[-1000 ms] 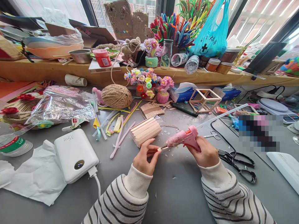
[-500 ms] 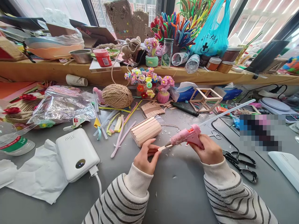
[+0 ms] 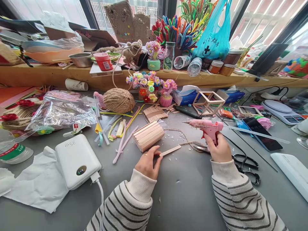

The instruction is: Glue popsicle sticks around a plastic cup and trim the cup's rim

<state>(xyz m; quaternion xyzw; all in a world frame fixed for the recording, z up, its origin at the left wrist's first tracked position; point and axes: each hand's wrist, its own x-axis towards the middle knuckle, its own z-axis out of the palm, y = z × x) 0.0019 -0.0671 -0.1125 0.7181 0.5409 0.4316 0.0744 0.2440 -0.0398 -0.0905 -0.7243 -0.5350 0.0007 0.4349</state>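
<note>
Between thumb and fingers, my left hand (image 3: 148,163) pinches one end of a wooden craft stick (image 3: 170,150), which points away to the right. A bundle of craft sticks (image 3: 149,135) lies just beyond that hand. My right hand (image 3: 220,150) is wrapped around the handle of a pink hot glue gun (image 3: 206,126). The gun's nozzle faces left, raised and apart from the stick, and a long clear glue stick (image 3: 257,132) runs out of its back. Under the gun, black-handled scissors (image 3: 247,165) lie partly hidden by my right hand.
A white power bank (image 3: 77,160) with a cable stands at left. Behind the bundle are a twine ball (image 3: 119,100), a wooden stick cube frame (image 3: 209,103) and pipe-cleaner flowers (image 3: 144,80). A phone (image 3: 262,133) and a white scale (image 3: 280,110) lie at right.
The glue gun in my right hand has moved up and right, off the craft stick, and its nozzle now points left. My left hand still pinches the stick. The view has shifted slightly.
</note>
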